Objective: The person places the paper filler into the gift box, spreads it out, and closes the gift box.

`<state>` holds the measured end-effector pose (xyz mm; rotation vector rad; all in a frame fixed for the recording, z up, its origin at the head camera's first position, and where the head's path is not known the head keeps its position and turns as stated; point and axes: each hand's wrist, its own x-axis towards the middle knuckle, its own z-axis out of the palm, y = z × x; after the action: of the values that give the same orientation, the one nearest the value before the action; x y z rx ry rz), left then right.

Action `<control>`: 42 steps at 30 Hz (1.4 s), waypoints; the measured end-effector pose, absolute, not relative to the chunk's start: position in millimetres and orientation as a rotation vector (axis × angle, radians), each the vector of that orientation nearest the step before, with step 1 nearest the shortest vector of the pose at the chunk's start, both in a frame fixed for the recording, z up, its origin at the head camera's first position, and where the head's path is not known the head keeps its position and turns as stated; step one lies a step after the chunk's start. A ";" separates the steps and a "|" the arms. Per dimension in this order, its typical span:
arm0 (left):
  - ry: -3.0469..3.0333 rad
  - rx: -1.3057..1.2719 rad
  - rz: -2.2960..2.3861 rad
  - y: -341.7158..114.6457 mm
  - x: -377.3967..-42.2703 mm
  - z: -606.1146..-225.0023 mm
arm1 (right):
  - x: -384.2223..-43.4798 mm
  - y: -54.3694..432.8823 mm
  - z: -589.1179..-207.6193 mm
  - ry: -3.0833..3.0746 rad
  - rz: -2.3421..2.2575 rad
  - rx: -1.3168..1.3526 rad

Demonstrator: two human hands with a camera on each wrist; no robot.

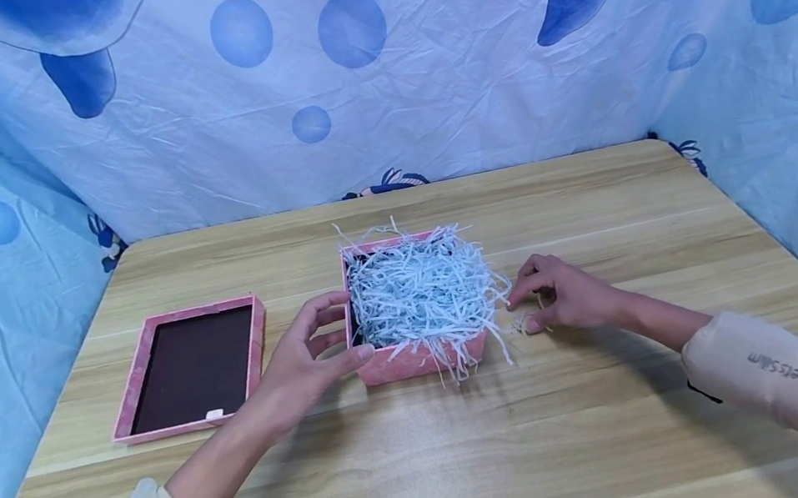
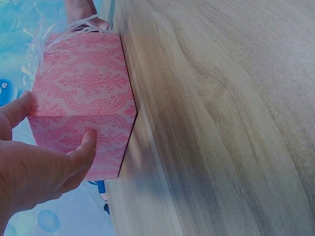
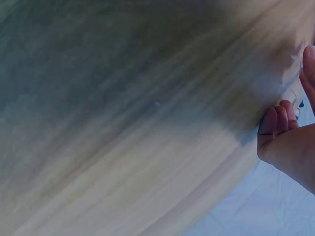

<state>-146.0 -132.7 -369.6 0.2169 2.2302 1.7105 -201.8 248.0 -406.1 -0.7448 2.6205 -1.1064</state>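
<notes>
A pink patterned box (image 1: 421, 361) stands on the table, heaped with pale blue paper shreds (image 1: 423, 288) that spill over its front and right rim. My left hand (image 1: 307, 354) is at the box's left side, fingers along the wall and thumb by the front corner. In the left wrist view its fingertips (image 2: 90, 135) touch the patterned side. Just right of the box, my right hand (image 1: 564, 292) is low over the table, fingers bent, thumb and forefinger apart. A few loose paper strands (image 1: 517, 324) lie by its fingertips.
The box's pink lid (image 1: 259, 335) lies to the left, its dark inside up and a small white tab at its near edge. Light wood tabletop (image 1: 427, 464) surrounds everything. A blue patterned cloth (image 1: 441, 109) hangs behind and at both sides.
</notes>
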 end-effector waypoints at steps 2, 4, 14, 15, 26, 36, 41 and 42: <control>2.230 0.216 1.711 -132.6 -146.1 -369.8 | -201.9 247.8 -409.1 2.626 -1.114 -0.777; 2.226 0.217 1.716 -132.6 -146.3 -370.0 | -202.5 247.2 -411.6 2.641 -1.112 -0.779; 2.223 0.207 1.713 -132.8 -146.4 -369.8 | -204.2 245.1 -416.0 2.702 -1.109 -0.720; 2.224 0.207 1.711 -132.7 -146.4 -369.8 | -204.1 244.7 -415.5 2.700 -1.114 -0.705; 2.229 0.204 1.708 -132.7 -146.4 -370.0 | -205.9 243.7 -403.7 2.652 -1.240 -0.560; 2.230 0.214 1.709 -133.5 -145.7 -369.7 | -208.7 243.0 -392.4 2.664 -1.287 -0.525; 2.226 0.217 1.712 -133.4 -145.6 -369.4 | -210.0 242.8 -386.2 2.651 -1.314 -0.520; 2.225 0.220 1.713 -133.2 -145.7 -369.4 | -210.4 242.9 -384.9 2.658 -1.307 -0.519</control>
<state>-145.7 -133.2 -369.4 0.2202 2.2247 1.7133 -210.4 242.9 -384.9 -0.5187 2.6583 -1.3074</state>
